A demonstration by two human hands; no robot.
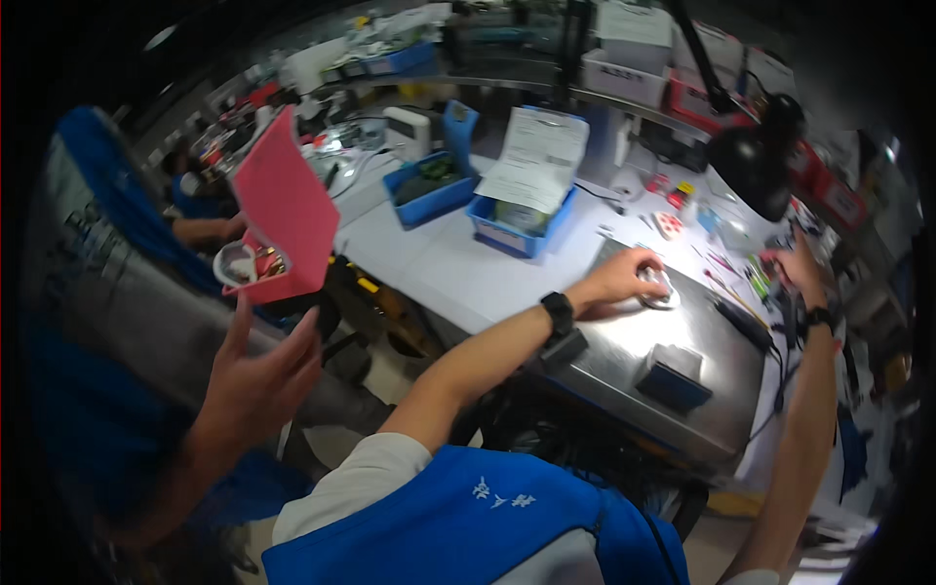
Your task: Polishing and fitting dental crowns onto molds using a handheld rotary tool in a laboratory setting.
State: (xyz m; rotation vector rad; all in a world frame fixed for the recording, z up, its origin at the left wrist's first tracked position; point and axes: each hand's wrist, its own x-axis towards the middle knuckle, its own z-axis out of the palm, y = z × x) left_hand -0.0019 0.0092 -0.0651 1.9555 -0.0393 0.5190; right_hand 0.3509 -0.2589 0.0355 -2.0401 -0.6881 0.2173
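Observation:
My left hand [624,277], with a black watch on its wrist, is closed on a small round silvery part [659,291] at the far side of a metal plate [624,336]. Bright lamp light falls on the plate there. A grey block [675,375] with a dark front stands nearer me on the plate. My right hand [799,268], with a dark band on its wrist, reaches out over the small tools at the right. Its thumb and forefinger are apart. Blur and clutter hide what lies beneath its fingers.
A black lamp [756,161] overhangs the bench's right side. Blue bins [522,234] [429,200] stand left of the plate, one with papers. A dark-handled tool [743,324] lies at the plate's right edge. At left, a co-worker's hand [258,375] is near a pink lidded box [283,283].

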